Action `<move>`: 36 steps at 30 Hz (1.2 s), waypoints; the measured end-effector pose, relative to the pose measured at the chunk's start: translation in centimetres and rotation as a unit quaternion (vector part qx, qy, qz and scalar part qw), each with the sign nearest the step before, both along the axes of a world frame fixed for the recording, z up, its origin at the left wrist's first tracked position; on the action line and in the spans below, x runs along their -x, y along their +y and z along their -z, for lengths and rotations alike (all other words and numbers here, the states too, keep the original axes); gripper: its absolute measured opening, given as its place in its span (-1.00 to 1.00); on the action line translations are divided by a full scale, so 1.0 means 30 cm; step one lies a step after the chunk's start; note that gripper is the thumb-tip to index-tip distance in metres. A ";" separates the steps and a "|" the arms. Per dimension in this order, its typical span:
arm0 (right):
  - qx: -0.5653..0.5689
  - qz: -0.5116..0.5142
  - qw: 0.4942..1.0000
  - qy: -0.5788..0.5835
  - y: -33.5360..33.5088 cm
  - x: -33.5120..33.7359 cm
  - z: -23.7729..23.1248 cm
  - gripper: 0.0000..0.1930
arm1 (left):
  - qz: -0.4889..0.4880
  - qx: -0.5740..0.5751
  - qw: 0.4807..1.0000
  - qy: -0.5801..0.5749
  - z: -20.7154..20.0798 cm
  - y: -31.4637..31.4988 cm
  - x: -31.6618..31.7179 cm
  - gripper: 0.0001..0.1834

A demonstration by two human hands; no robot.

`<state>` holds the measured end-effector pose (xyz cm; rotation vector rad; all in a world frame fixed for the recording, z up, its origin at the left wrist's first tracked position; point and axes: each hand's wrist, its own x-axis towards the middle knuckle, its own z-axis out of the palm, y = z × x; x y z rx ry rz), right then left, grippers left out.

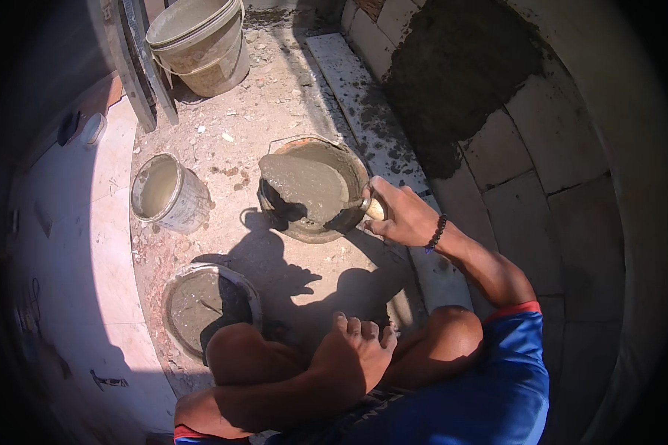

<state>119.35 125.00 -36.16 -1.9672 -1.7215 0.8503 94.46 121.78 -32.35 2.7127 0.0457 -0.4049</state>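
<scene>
My right hand (404,213) is wrapped around the pale handle of a trowel (377,208) at the right rim of a mortar bucket (358,167). The trowel's blade reaches into the bucket, partly lost in dark shadow. Wet grey mortar (308,178) lies inside, heaped toward the left. My left hand (355,354) hangs above my bent knees with its fingers apart and nothing in them. Left of my knees stands another bucket (254,285) with grey mix in it, partly covered by shadow and my leg.
A small bucket (185,200) holds greyish liquid. At the back, a large bucket (219,70) stands beside upright planks (130,59). A white board (371,111) spattered with mortar runs along the tiled wall (523,215), which bears a dark wet mortar patch (460,74). Pale tiles (115,259) lie at left.
</scene>
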 end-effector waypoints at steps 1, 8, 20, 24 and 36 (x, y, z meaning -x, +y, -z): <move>-0.015 -0.003 0.999 0.042 -0.025 -0.014 -0.039 -0.58 | 0.002 -0.003 1.000 0.007 0.000 -0.005 -0.004 -0.51; 0.113 0.182 0.914 0.345 -0.169 -0.254 -0.042 -0.71 | 0.010 -0.040 0.999 -0.024 0.000 0.018 0.031 -0.54; -0.140 0.217 0.935 -0.244 -0.421 -0.510 -0.187 -0.65 | -0.007 0.001 0.998 -0.067 0.040 0.030 -0.026 -0.57; 0.092 0.014 0.966 -0.243 -0.111 -0.164 -0.057 -0.66 | -0.028 -0.003 0.999 -0.022 0.049 0.001 -0.017 -0.67; 0.116 -0.093 0.910 -0.388 0.293 -0.030 0.469 -0.80 | -0.031 0.038 0.999 -0.004 0.003 0.032 0.025 -0.63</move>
